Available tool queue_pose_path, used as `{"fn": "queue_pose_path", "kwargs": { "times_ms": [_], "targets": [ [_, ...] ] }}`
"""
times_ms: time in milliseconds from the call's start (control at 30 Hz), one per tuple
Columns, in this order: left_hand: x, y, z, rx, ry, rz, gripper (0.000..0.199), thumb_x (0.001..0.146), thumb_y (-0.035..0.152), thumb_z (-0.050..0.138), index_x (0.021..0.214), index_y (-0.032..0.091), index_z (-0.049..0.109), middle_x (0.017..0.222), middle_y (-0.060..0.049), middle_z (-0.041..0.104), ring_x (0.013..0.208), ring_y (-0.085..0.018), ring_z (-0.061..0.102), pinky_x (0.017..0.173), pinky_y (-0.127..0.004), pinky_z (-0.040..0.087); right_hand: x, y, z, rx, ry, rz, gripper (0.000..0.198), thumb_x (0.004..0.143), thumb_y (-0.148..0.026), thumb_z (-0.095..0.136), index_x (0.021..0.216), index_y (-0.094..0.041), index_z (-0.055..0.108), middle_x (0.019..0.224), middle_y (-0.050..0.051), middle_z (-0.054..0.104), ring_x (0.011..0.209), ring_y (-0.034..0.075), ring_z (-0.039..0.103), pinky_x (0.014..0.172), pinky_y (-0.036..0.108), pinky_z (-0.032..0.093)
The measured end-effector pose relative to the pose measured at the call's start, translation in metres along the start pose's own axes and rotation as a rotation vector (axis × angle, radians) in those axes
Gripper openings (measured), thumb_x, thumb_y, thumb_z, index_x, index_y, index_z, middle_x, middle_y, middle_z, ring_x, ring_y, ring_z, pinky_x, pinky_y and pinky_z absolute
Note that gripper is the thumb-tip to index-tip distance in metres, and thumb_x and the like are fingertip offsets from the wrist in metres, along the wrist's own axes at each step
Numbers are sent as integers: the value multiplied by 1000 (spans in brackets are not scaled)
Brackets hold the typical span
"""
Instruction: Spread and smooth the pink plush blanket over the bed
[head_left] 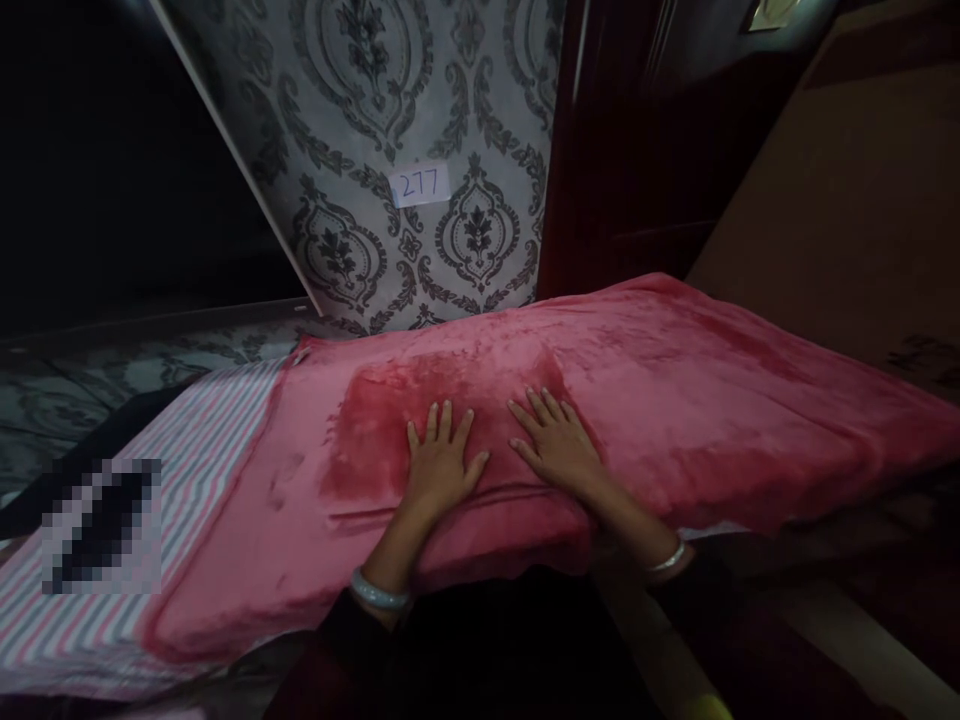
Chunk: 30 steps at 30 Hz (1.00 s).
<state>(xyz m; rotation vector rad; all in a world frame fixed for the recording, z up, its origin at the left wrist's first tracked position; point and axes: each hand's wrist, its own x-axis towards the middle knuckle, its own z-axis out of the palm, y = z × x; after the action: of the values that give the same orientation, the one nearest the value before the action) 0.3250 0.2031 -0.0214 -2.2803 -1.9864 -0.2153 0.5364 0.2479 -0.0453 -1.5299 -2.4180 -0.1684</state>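
A plush pink-red blanket (675,400) is spread over a long raised surface in front of me. My left hand (441,462) lies flat on it with the fingers apart. To the right, my right hand (556,440) also rests palm down, its fingers spread and pointing up and to the left. Around and between both hands the pile shows a darker red, roughly rectangular patch (375,430). A fold runs across the cloth just below the hands. Neither hand grips anything.
Beneath the blanket's left edge shows a striped cloth (217,450), with a blurred-out dark object (105,525) on it. A large black screen (135,170) stands at the left. Behind are patterned wallpaper (480,230) with a paper label (420,185) reading 277, and a dark red door (637,150).
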Motion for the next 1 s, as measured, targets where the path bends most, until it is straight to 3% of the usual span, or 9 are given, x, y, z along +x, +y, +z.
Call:
{"fn": "queue_pose_path", "kwargs": {
  "times_ms": [433, 567, 733, 833, 1000],
  "targets": [
    [-3, -3, -10, -120, -66, 4, 68, 99, 57, 43, 160, 28, 34, 171, -11, 22, 158, -34, 16, 122, -69, 15, 0, 8, 11, -2, 56, -36, 58, 103, -50, 41, 155, -25, 47, 164, 12, 36, 151, 34, 33, 119, 56, 31],
    [-2, -30, -36, -194, -95, 9, 60, 102, 47, 39, 159, 28, 35, 167, -10, 31, 156, -27, 25, 124, -65, 16, 6, 2, -6, 27, -16, -7, 59, 104, -52, 37, 155, -26, 46, 163, 13, 38, 151, 35, 32, 117, 62, 31],
    [-1, -76, -60, -56, -7, -237, 61, 102, 43, 40, 158, 18, 38, 166, -17, 32, 156, -30, 24, 124, -65, 14, 28, -40, -43, 93, -46, -34, 61, 105, -52, 39, 161, -29, 36, 166, 12, 33, 153, 35, 28, 120, 61, 28],
    [-4, -86, -49, 9, -12, -254, 66, 101, 48, 43, 159, 18, 36, 168, -18, 26, 157, -33, 20, 123, -65, 17, 40, -63, -44, 106, -87, -49, 63, 104, -53, 43, 162, -31, 33, 168, 10, 28, 154, 37, 24, 120, 64, 24],
    [-12, -86, -17, 21, -51, -231, 67, 101, 55, 39, 160, 25, 34, 170, -15, 23, 157, -35, 19, 119, -67, 26, 42, -68, -14, 71, -127, -80, 62, 103, -56, 43, 159, -31, 39, 169, 8, 24, 155, 36, 20, 120, 65, 21]
  ]
}}
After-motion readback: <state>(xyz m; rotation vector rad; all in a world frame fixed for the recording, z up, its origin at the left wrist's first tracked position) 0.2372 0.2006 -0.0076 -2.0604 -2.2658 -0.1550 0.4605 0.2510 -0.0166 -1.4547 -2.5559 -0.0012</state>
